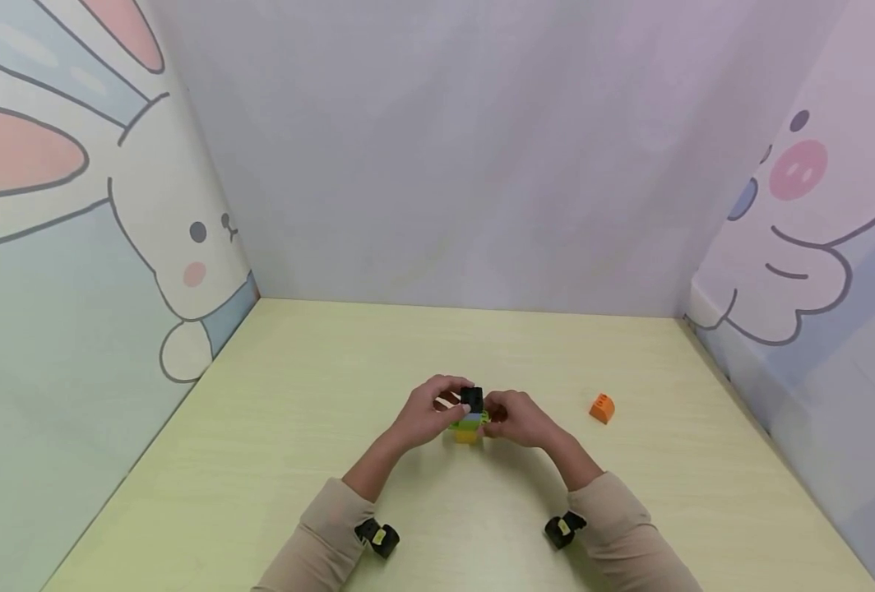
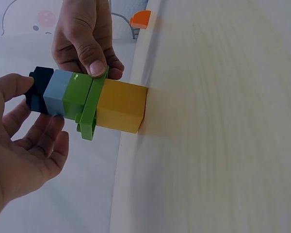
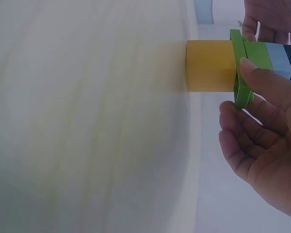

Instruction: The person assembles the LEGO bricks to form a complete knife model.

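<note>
while the left hand (image 1: 428, 413) pinches the black block (image 2: 40, 90) atop the stack (image 2: 78, 94) upright on the surface (image 1: 319, 370), the right hand (image 1: 524, 418) (fingers gripping the green plate (image 2: 89, 110)) should brace it, keeping pressure straight down.

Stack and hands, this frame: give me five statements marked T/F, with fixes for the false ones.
1. The yellow block is the lowest in the stack. True.
2. The light blue block sits directly on the yellow one. False: it is between the black block and a green block.
3. The left hand grips the black block. True.
4. The right hand is on the orange block. False: its thumb is on the green pieces; the orange block lies apart.
5. The orange block is right of the stack. True.
</note>
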A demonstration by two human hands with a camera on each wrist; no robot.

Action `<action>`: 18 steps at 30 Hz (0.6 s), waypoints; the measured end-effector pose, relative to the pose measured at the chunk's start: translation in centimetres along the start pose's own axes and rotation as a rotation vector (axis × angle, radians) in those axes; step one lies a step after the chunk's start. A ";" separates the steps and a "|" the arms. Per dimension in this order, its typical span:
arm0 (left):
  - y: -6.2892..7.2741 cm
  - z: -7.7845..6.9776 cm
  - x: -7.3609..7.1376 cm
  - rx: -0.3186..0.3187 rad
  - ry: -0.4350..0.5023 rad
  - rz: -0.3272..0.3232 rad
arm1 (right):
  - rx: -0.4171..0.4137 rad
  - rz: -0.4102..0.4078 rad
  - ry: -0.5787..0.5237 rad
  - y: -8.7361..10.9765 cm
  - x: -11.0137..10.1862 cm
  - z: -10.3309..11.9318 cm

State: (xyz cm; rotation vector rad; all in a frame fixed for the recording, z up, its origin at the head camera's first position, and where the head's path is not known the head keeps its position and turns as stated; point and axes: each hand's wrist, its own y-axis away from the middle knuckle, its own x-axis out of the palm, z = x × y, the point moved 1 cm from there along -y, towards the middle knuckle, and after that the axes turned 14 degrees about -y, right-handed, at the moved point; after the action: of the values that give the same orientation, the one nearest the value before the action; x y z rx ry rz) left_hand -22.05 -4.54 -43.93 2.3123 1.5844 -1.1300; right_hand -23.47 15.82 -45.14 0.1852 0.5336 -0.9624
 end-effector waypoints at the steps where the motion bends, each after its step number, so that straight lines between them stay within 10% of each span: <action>1: 0.0 0.0 0.0 0.000 -0.007 0.005 | 0.000 0.001 0.002 0.0 0.0 0.0; 18: -0.3 -0.2 -0.6 0.062 -0.046 0.041 | -0.009 0.001 0.016 -0.3 -0.1 -0.2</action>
State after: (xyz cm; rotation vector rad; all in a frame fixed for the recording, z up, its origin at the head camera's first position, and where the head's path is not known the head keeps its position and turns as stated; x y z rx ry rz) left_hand -22.34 -4.76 -43.37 2.3277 1.4996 -1.2299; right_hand -23.76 15.78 -45.23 0.1849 0.5523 -0.9584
